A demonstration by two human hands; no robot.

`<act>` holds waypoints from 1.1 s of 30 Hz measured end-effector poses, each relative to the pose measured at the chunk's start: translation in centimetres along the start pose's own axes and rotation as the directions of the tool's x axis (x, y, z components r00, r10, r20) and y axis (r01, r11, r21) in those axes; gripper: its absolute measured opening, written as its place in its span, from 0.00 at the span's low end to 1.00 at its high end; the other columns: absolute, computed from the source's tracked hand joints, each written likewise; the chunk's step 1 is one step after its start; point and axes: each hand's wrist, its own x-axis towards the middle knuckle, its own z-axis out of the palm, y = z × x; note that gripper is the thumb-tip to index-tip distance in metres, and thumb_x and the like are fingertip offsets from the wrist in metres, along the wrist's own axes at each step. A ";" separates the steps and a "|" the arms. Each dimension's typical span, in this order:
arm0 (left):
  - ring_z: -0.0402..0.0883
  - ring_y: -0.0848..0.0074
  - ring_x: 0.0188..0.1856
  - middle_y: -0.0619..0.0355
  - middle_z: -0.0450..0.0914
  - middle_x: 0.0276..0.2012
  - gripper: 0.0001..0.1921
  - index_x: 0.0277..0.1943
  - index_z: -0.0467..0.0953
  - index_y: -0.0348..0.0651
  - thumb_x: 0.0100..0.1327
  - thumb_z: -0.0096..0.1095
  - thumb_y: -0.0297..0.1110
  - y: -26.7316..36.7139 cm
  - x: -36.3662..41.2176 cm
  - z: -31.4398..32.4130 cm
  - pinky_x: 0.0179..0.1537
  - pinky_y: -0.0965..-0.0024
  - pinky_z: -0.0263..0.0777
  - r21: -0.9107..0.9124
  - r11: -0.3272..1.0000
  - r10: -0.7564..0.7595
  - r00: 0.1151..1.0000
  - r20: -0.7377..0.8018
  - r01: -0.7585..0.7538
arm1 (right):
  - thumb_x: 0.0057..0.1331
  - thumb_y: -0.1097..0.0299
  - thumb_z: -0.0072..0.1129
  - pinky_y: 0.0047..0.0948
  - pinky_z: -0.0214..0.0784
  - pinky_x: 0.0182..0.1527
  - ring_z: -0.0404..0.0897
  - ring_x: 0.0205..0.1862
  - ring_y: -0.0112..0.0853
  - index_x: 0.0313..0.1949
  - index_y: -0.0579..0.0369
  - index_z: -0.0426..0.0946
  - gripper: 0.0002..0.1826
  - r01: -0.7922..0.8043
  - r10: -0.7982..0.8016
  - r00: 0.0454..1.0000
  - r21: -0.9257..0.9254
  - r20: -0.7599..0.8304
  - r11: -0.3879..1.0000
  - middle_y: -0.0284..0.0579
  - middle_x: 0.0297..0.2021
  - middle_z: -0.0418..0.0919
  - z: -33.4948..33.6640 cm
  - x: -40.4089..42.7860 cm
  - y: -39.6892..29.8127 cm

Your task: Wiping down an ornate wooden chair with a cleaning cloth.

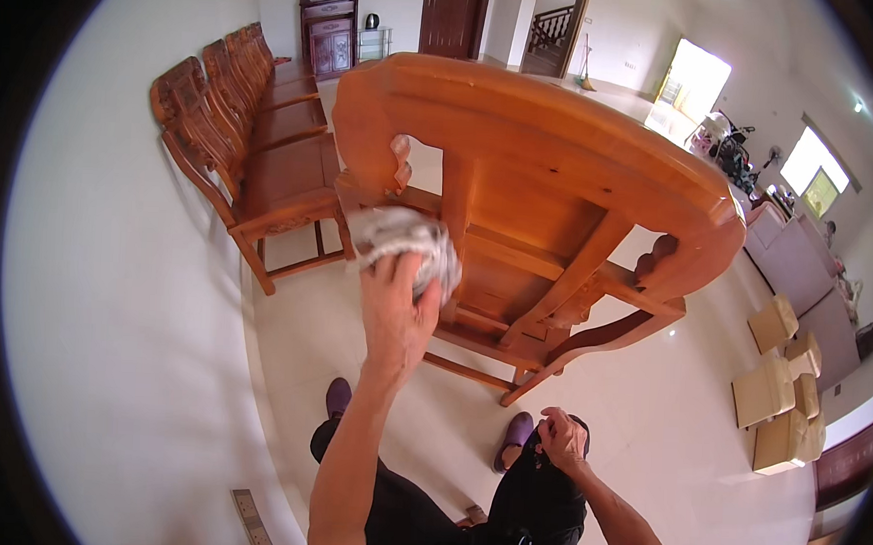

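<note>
My left hand [398, 322] is raised in front of me, its fingers closed around a crumpled, light-coloured cloth [408, 246], blurred at its edge. The cloth is at the left side of the back of a reddish-brown wooden chair [544, 146]; whether it touches the wood I cannot tell. The chair's back has a broad curved top rail, cut-out openings and crossed slats, and its armrest [616, 331] extends at the lower right. Lower right, my right hand [562, 439] rests by my knee on dark trousers, fingers curled, with no object visible in it.
Along the white wall at left stands a row of carved wooden chairs [288, 149]. Several beige stools [764, 389] and a grey sofa [802, 274] are at right. A broom [585, 71] and a dark cabinet [332, 41] stand behind. A socket plate [252, 522] is at lower left.
</note>
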 end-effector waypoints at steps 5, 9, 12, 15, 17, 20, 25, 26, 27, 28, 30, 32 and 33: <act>0.78 0.75 0.36 0.53 0.77 0.38 0.17 0.49 0.72 0.38 0.54 0.56 0.27 -5.2 -10.4 0.4 0.34 0.74 0.71 -0.464 0.282 -0.709 0.508 0.490 0.840 | 0.56 0.70 0.56 0.32 0.67 0.25 0.76 0.20 0.32 0.37 0.52 0.75 0.08 0.009 -0.009 1.000 0.012 -0.017 1.000 0.40 0.21 0.76 0.6 -0.2 0.1; 0.79 0.73 0.42 0.52 0.77 0.42 0.19 0.50 0.71 0.35 0.54 0.57 0.27 -0.8 -11.6 -3.6 0.42 0.74 0.73 -0.668 -0.201 -0.696 0.375 0.612 0.716 | 0.60 0.67 0.55 0.33 0.68 0.26 0.77 0.20 0.36 0.34 0.54 0.75 0.06 -0.021 0.020 1.000 0.089 0.016 0.996 0.42 0.20 0.77 0.1 -0.5 -0.9; 0.75 0.71 0.53 0.52 0.73 0.53 0.28 0.62 0.62 0.33 0.56 0.52 0.30 1.8 -12.0 -4.7 0.53 0.70 0.69 -0.524 -0.334 -0.467 0.346 0.814 0.784 | 0.63 0.64 0.52 0.30 0.70 0.30 0.79 0.27 0.34 0.39 0.55 0.75 0.10 -0.253 0.196 0.950 0.228 0.244 0.940 0.43 0.26 0.79 1.0 -0.4 -0.9; 0.74 0.71 0.54 0.52 0.73 0.54 0.31 0.64 0.59 0.33 0.56 0.51 0.30 2.0 -15.1 -4.9 0.56 0.70 0.66 -0.472 -0.402 -0.367 0.335 0.868 0.784 | 0.68 0.61 0.44 0.26 0.70 0.41 0.77 0.43 0.32 0.55 0.57 0.68 0.20 -0.665 0.138 0.734 0.664 0.665 0.342 0.48 0.45 0.76 0.7 2.7 -7.8; 0.74 0.70 0.54 0.52 0.72 0.55 0.33 0.65 0.57 0.33 0.55 0.52 0.30 2.9 -15.2 -5.3 0.57 0.70 0.65 -0.467 -0.417 -0.295 0.370 0.881 0.780 | 0.70 0.60 0.41 0.24 0.69 0.45 0.75 0.48 0.32 0.60 0.57 0.64 0.22 -0.694 0.066 0.698 0.651 0.713 0.307 0.49 0.51 0.73 2.1 3.6 -8.9; 0.73 0.69 0.56 0.51 0.71 0.56 0.36 0.66 0.56 0.33 0.53 0.53 0.31 3.5 -16.0 -5.8 0.58 0.69 0.65 -0.425 -0.401 -0.240 0.355 0.904 0.811 | 0.69 0.56 0.49 0.31 0.64 0.55 0.74 0.50 0.30 0.55 0.57 0.69 0.21 -0.186 -0.254 0.885 0.797 0.389 0.575 0.41 0.46 0.76 5.7 4.8 -7.8; 0.70 0.66 0.60 0.48 0.68 0.60 0.40 0.67 0.53 0.34 0.49 0.58 0.32 1.4 -18.5 -8.6 0.61 0.67 0.62 -0.550 -0.360 -0.328 0.450 0.830 0.753 | 0.68 0.61 0.52 0.22 0.67 0.46 0.75 0.41 0.20 0.44 0.54 0.74 0.11 -0.568 -0.187 0.798 0.819 0.573 0.087 0.30 0.37 0.77 0.0 8.6 -14.4; 0.68 0.66 0.62 0.48 0.67 0.61 0.42 0.68 0.52 0.34 0.49 0.59 0.33 1.3 -19.0 -9.2 0.62 0.67 0.62 -0.562 -0.360 -0.363 0.443 0.820 0.745 | 0.69 0.63 0.51 0.17 0.66 0.42 0.73 0.36 0.16 0.39 0.54 0.74 0.08 -0.549 -0.137 0.823 0.834 0.551 0.056 0.25 0.32 0.77 -0.3 8.6 -14.9; 0.68 0.66 0.62 0.48 0.67 0.61 0.42 0.68 0.52 0.34 0.49 0.59 0.33 1.1 -19.6 -9.6 0.62 0.67 0.62 -0.561 -0.367 -0.371 0.436 0.820 0.742 | 0.69 0.63 0.51 0.17 0.66 0.42 0.73 0.36 0.16 0.39 0.54 0.74 0.08 -0.560 -0.136 0.816 0.827 0.562 0.057 0.25 0.32 0.77 -0.7 8.3 -15.6; 0.68 0.65 0.62 0.47 0.67 0.61 0.42 0.68 0.52 0.34 0.48 0.60 0.34 0.8 -20.2 -9.9 0.62 0.67 0.62 -0.568 -0.364 -0.381 0.438 0.814 0.738 | 0.69 0.63 0.52 0.16 0.66 0.40 0.73 0.35 0.14 0.39 0.53 0.74 0.08 -0.572 -0.085 0.816 0.820 0.572 0.018 0.25 0.32 0.76 -1.0 7.9 -16.3; 0.68 0.65 0.62 0.47 0.66 0.61 0.42 0.68 0.52 0.34 0.48 0.60 0.34 0.7 -21.6 -10.2 0.62 0.67 0.61 -0.571 -0.370 -0.396 0.432 0.810 0.733 | 0.68 0.64 0.52 0.16 0.66 0.37 0.72 0.33 0.14 0.39 0.52 0.74 0.07 -0.601 -0.040 0.799 0.799 0.599 -0.029 0.25 0.31 0.76 -0.7 7.1 -16.4; 0.67 0.65 0.62 0.47 0.66 0.62 0.43 0.68 0.52 0.34 0.48 0.60 0.35 0.8 -22.7 -10.2 0.62 0.67 0.61 -0.568 -0.390 -0.407 0.418 0.812 0.725 | 0.68 0.64 0.52 0.16 0.67 0.37 0.72 0.33 0.14 0.39 0.53 0.74 0.07 -0.623 -0.028 0.782 0.782 0.622 -0.020 0.26 0.31 0.76 -0.2 6.1 -16.1; 0.67 0.65 0.62 0.47 0.66 0.62 0.43 0.68 0.52 0.34 0.48 0.60 0.35 1.0 -23.1 -10.4 0.62 0.67 0.61 -0.563 -0.398 -0.413 0.406 0.815 0.724 | 0.68 0.65 0.52 0.17 0.67 0.37 0.73 0.33 0.15 0.39 0.53 0.74 0.07 -0.640 -0.020 0.768 0.768 0.640 -0.014 0.26 0.31 0.76 0.0 5.4 -16.1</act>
